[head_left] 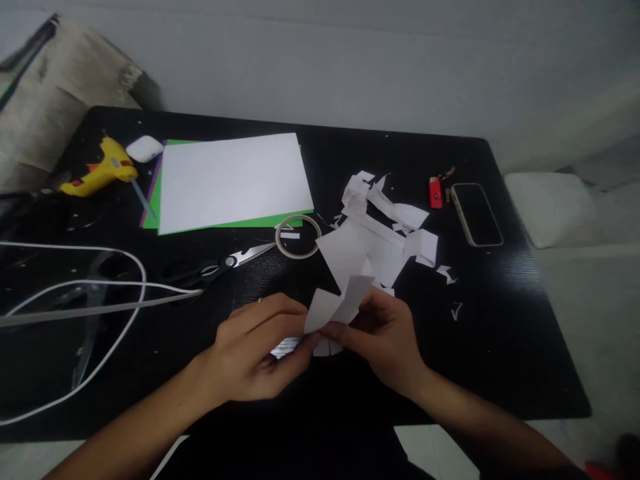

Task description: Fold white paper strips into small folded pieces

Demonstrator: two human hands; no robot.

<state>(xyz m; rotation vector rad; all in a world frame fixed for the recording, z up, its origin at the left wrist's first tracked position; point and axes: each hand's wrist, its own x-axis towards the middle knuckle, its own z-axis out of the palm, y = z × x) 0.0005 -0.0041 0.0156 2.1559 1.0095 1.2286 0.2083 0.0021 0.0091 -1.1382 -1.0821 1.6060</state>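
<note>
Near the front of the black table, my left hand (265, 347) and my right hand (385, 337) both pinch a small piece of folded white paper (340, 303). Two flaps of the paper stand up between the hands, and a lower part shows beneath the fingertips. Just beyond my right hand lies a pile of white paper scraps (377, 243), some flat and some crumpled. A roll of tape (299, 237) rests left of that pile. Scissors (235, 260) with black handles lie beyond my left hand, their blade tips by the tape.
A stack of white and coloured paper sheets (233, 180) lies at the back. Left of it are a yellow glue gun (105, 170) and a white case (145, 149). White cable (143, 303) loops across the left side. A red lighter (435, 192) and a phone (477, 215) are at the right.
</note>
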